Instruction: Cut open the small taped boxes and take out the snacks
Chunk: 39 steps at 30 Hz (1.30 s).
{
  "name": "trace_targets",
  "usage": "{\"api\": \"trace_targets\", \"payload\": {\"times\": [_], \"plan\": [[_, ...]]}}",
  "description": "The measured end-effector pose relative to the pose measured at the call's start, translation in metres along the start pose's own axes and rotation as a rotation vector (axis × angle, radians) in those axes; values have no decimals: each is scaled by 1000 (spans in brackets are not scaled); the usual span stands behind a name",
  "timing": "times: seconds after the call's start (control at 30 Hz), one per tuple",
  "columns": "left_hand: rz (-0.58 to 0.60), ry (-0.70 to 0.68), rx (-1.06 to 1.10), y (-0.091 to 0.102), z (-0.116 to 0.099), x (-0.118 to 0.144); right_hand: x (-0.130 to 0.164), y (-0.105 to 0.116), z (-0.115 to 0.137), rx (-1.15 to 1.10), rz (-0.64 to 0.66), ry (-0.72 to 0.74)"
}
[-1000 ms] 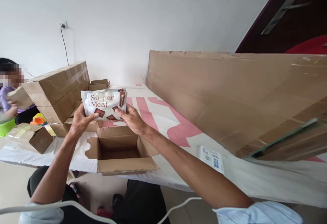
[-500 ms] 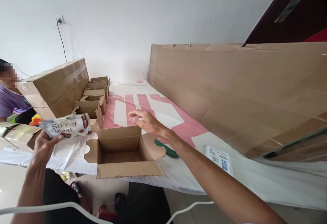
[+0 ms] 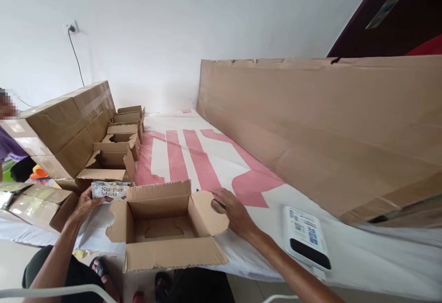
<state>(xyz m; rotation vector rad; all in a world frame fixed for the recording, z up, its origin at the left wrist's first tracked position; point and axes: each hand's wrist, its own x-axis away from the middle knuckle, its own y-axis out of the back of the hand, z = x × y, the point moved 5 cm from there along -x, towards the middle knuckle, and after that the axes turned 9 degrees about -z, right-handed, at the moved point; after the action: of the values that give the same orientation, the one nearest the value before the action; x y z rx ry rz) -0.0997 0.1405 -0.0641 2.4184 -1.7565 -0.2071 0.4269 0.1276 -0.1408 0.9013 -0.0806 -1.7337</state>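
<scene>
My left hand [image 3: 84, 204] grips white printed packets [image 3: 112, 190] lettered "Su-per Meal", just left of an open cardboard box [image 3: 174, 252]. The box's flaps stand spread and its inside shows bare cardboard. At the box's right flap, my right hand [image 3: 233, 213] is closed with its fingers bent around a small dark green object [image 3: 219, 204]. Most of that object is hidden by the fingers, and its kind does not show.
Several open boxes [image 3: 113, 155] line the left side, beside stacked taped cartons [image 3: 58, 123]. A white scale [image 3: 305, 234] lies right of my right forearm. A tall cardboard sheet [image 3: 311, 132] borders the cloth-covered table [image 3: 214, 155]. Another person [image 3: 12, 144] is at the far left.
My left hand has brought the packets right and lower, close beside the box. My right hand has come from above the box's far edge to the green object by the right flap.
</scene>
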Motion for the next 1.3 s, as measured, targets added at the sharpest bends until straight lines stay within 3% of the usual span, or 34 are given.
{"api": "trace_targets", "payload": {"times": [0.2, 0.43, 0.6, 0.8, 1.07, 1.2, 1.3], "plan": [[3, -8, 19, -21, 6, -40, 42, -9, -29, 294, -21, 245], [8, -57, -26, -39, 10, -62, 54, -17, -34, 504, -126, 375], [-41, -59, 31, -60, 14, -90, 56, -22, -37, 569, -170, 402], [-76, -92, 78, -92, 6, -139, 60, -24, -46, 540, -134, 395], [-101, -78, 87, -117, 6, -201, 63, -23, -50, 530, -138, 399], [-94, -70, 100, -117, 9, -204, 62, -23, -48, 535, -140, 403], [-89, -66, 99, -102, 14, -190, 61, -23, -45, 539, -143, 407]]}}
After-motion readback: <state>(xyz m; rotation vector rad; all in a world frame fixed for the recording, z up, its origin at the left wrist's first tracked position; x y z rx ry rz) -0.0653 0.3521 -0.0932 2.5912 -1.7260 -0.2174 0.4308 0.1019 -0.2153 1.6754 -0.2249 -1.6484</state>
